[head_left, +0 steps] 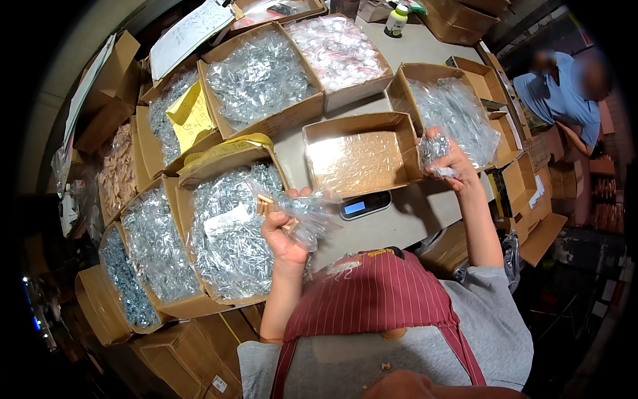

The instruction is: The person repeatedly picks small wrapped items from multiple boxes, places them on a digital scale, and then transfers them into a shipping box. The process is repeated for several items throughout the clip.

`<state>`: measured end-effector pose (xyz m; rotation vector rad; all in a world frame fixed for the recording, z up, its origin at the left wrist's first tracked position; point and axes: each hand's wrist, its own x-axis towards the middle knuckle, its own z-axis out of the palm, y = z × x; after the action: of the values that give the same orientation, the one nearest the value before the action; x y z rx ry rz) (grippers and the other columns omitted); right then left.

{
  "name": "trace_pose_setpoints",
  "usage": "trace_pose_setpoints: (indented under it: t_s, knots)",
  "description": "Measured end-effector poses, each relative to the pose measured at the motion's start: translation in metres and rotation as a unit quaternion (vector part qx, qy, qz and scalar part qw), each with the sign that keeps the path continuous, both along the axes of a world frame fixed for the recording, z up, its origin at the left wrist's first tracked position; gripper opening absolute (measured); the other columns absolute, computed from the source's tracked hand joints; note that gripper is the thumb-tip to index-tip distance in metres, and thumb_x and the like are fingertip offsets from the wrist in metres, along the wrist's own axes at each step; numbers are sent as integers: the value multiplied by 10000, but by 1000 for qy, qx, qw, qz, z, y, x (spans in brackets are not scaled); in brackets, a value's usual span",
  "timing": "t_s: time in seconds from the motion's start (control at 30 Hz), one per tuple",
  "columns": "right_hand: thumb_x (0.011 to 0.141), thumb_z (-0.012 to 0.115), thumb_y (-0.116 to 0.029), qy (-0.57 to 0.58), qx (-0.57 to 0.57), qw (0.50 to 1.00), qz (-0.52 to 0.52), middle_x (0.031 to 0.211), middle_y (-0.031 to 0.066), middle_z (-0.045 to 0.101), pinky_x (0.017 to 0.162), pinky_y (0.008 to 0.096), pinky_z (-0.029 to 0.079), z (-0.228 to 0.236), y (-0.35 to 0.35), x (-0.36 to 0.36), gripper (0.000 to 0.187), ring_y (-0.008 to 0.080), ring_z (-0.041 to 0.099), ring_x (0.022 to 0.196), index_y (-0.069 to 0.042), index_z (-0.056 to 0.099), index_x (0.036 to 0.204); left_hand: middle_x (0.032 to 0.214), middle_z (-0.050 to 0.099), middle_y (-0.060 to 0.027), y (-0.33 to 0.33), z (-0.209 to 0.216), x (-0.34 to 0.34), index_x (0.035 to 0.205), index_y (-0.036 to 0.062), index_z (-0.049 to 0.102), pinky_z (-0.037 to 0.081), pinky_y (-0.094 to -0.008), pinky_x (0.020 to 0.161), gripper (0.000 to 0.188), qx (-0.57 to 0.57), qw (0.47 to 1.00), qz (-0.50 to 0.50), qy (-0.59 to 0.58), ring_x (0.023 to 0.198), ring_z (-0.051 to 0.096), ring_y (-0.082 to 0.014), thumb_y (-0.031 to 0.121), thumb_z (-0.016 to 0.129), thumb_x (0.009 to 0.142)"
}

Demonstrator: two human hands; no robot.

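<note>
**Clear bag of wooden dowels in left hand, small packet of metal parts in right**

Left hand (282, 233) raised above the near edge of the counter (399, 219), closed around a clear plastic bag (302, 213) holding short wooden dowels (266, 205). Grip sits at the lower part of the bag; loose film flares up and to the right. Right hand (455, 163) lifted over the right side of the counter, fingers pinched on a small clear packet (433, 151) of silvery metal parts, just in front of the open carton lined with clear film (452, 110).

Handling, as judged: bag film thin, soft, slippery, no stiffness of its own; contents shift when tilted. Dowels light and rigid, unlikely to break. Packet of metal parts denser for its size, lumpy, edges possibly sharp enough to nick the film. Best hold on either: gathered film near the mouth, or a cupped palm under the contents. Pinching a single smooth layer risks slip.

Surroundings: small digital scale (364, 205) near the counter's front edge, between the two hands. Open carton of tan wooden pieces (359, 159) just behind it. Cartons of bagged silvery hardware (232, 233) to the left. Another person in a blue shirt (558, 93) at far right, well apart.
</note>
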<state>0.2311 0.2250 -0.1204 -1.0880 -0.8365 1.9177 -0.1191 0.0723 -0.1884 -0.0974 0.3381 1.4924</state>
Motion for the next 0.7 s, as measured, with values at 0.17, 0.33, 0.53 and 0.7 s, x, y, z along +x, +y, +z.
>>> trace_pose_setpoints:
  t_s: [0.17,0.33,0.53,0.7]
  knots:
    - [519,666,152,54,-23,998,-13,1039,120,621,578,346,571,-8,-20,11,700,248,657,771,-104,540,1159,1207,599,-215,-1,1,2,1149,-1,585,445,-674,973,472,-15,1000,8,8,1228,486,-537,175,604,712]
    - [531,670,151,54,-43,996,-54,1042,128,622,565,319,560,-4,-46,12,687,239,655,768,-108,540,1154,1205,598,-217,2,-4,4,1149,2,583,443,-677,975,469,-13,1000,3,16,1225,489,-538,182,598,717]
    - [643,686,73,-65,32,996,-60,1030,107,608,590,301,532,8,-24,-18,603,220,651,802,-109,537,1198,1209,594,-216,5,6,10,1157,8,573,439,-675,982,476,-28,999,7,28,1202,508,-534,178,598,713]
    - [761,719,-69,-381,369,838,128,1428,163,409,1103,397,367,13,-11,-53,733,289,432,1317,-115,437,1436,1209,594,-215,8,14,14,1162,10,564,429,-675,994,477,-20,999,9,36,1161,541,-518,172,602,715]
